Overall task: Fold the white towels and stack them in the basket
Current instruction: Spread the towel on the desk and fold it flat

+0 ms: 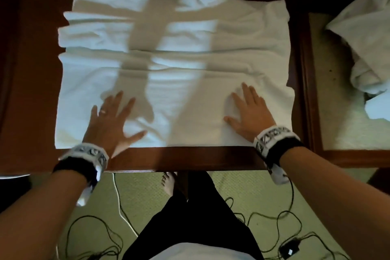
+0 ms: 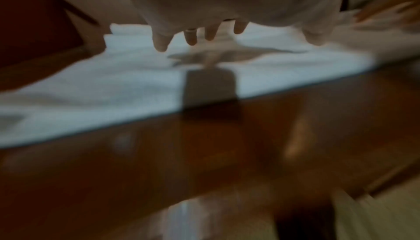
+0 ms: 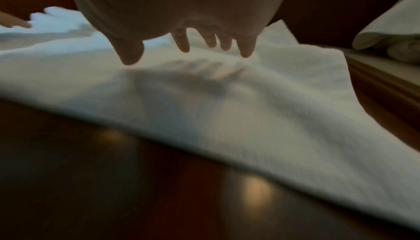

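Towel (image 1: pixel 179 65) lies spread flat, wrinkled, on the wooden table (image 1: pixel 190 158). Left hand (image 1: pixel 109 120) and right hand (image 1: pixel 249 112) rest on its near part, fingers straight and splayed, gripping nothing. More towels (image 1: pixel 367 48) lie to the right.

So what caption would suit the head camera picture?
Both hands, left hand and right hand, flat on a white towel spread over a wooden table.

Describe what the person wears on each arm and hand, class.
Both forearms are bare, without sleeves. Each wrist carries a black band with a white, black-patterned strap and a white camera unit. The left hand has a ring on one finger; the right hand shows none.
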Available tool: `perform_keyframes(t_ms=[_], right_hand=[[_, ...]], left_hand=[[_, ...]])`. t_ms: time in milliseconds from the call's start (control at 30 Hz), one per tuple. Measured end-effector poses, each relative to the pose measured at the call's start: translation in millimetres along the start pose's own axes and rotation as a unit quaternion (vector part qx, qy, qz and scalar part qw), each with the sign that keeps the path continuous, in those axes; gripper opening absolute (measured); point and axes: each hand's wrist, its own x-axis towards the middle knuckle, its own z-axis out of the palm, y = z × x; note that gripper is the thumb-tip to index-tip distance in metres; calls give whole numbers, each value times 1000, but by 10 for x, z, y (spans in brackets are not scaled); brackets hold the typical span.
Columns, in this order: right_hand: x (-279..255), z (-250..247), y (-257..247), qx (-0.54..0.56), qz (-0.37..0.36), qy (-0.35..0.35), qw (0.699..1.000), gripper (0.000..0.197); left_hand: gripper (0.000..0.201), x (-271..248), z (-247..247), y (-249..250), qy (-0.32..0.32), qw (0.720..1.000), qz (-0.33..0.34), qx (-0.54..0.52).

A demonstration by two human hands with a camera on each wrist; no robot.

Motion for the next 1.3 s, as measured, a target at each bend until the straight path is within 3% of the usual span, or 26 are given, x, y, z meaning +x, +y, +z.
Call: perform_keyframes(t_ms=[100,167,267,400,467,533,633,733,833,933,1067,1167,1300], right_hand=[[-538,305,-69,-41,-43,-81,995,105],[-781,506,-69,-81,-60,-129,986,118],[-950,765,-73,-119,-76,-93,986,125],[-1086,943,-102,-137,-98,27,985,97],[-1206,907,-81,-149,-130,41,979,76],[-1312,857,-22,-147,-140,29,979,73],[-1345,727,45,-107,-62,-7,992,68],[-1355,454,26,-70,52,-23,996,42],[-1363,154,-53,-76,120,-100,985,23],[-1346,-8,-59,-70,133,-199,968,27],[-1349,-39,6,-37,167,-244,955,19],[-1329,-92,21,-19,186,-258,948,20],[-1218,-281,102,-49,179,-212,959,27]], left_hand=[[125,-514,316,45,-54,998,28,35],[131,-750,474,-4,-44,997,51,48],[121,-927,552,-17,5,994,71,77],[102,-1072,581,45,27,993,75,87],[92,-1166,557,30,12,991,96,96],[69,-1239,488,-4,4,989,113,92],[54,-1243,320,-120,-14,989,63,133],[36,-1231,33,-165,-44,984,-23,170],[24,-1248,-181,-169,-98,970,-78,209],[20,-1249,-280,-237,-171,969,-91,154],[25,-1218,-299,-372,-278,952,-107,65],[35,-1151,-413,-430,-281,955,-85,46],[31,-997,-636,-575,-179,978,-110,0]])
